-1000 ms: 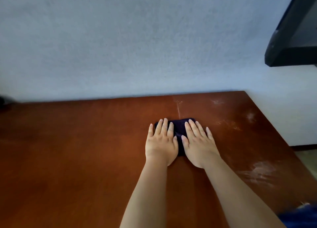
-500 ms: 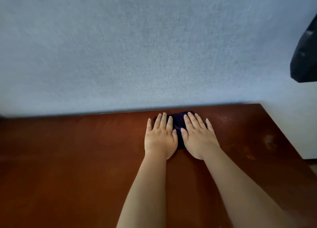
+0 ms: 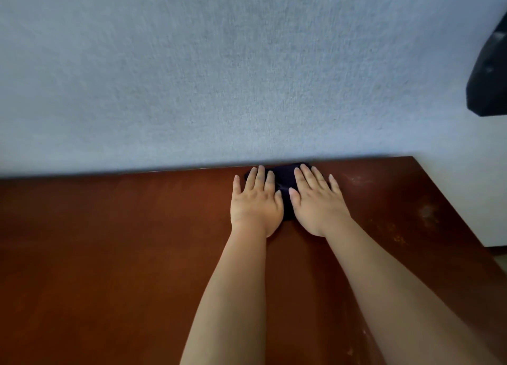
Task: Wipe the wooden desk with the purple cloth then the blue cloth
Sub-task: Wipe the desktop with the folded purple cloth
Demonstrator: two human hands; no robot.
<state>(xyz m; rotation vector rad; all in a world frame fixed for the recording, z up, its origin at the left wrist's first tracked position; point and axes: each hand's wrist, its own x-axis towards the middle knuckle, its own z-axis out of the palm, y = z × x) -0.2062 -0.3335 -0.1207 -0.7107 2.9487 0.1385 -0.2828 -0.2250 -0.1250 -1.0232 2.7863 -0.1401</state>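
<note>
I am looking down at a reddish-brown wooden desk [image 3: 115, 255] that runs across the lower half of the view, its far edge set against a pale, lightly textured wall [image 3: 219, 71].

The left part of the desk is bare wood with a dull sheen. Moving toward the middle, my left forearm comes up from the bottom edge of the view and ends in my left hand [image 3: 256, 204], which lies palm down with its fingers straight and slightly spread. It grips nothing; it presses flat on the left part of a dark purple cloth [image 3: 285, 179].

The cloth is bunched small and lies on the desk at its far edge, right up against the foot of the wall. Most of it is hidden under my two hands, and only a dark strip shows between them and past my fingertips.

Just beside the left hand, with thumbs nearly meeting, my right hand [image 3: 318, 202] lies the same way: palm down, fingers straight, pressing flat on the right part of the cloth and clasping nothing. My right forearm slants down to the bottom right corner.

Further right, the wood carries pale dusty smudges [image 3: 426, 213] near the desk's right edge. At the upper right, a dark, blurred object [image 3: 491, 71] juts in from the edge of the view; I cannot tell what it is.
</note>
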